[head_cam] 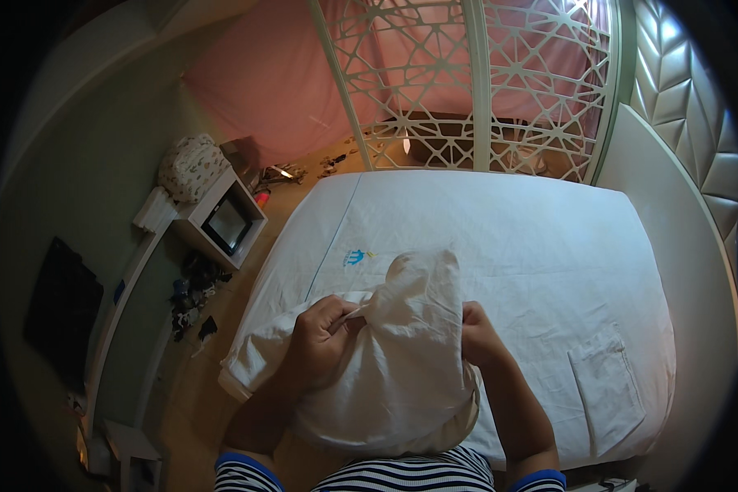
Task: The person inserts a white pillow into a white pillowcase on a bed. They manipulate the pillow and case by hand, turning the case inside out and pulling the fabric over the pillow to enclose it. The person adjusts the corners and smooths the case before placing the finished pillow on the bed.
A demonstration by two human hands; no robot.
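Observation:
A bulky white cloth case (400, 369), apparently a pillowcase, is held up in front of my body over the near edge of the bed. My left hand (329, 338) pinches a gathered fold on its left side. On the opposite edge, my right hand (480, 335) grips the fabric, its fingertips partly hidden behind the cloth. A beige rounded edge shows beneath the case at lower right; what is inside cannot be told. Behind it lies the bed (498, 227) with a white sheet, which bears a blue line and a blue printed emblem (358, 257).
A folded white cloth (609, 390) lies on the bed's right. White lattice panels (480, 86) stand beyond it, before a pink curtain (277, 86). At left, a shelf cabinet (221, 215) carries a patterned bag (194, 167). Dark litter (194, 295) is scattered on the floor.

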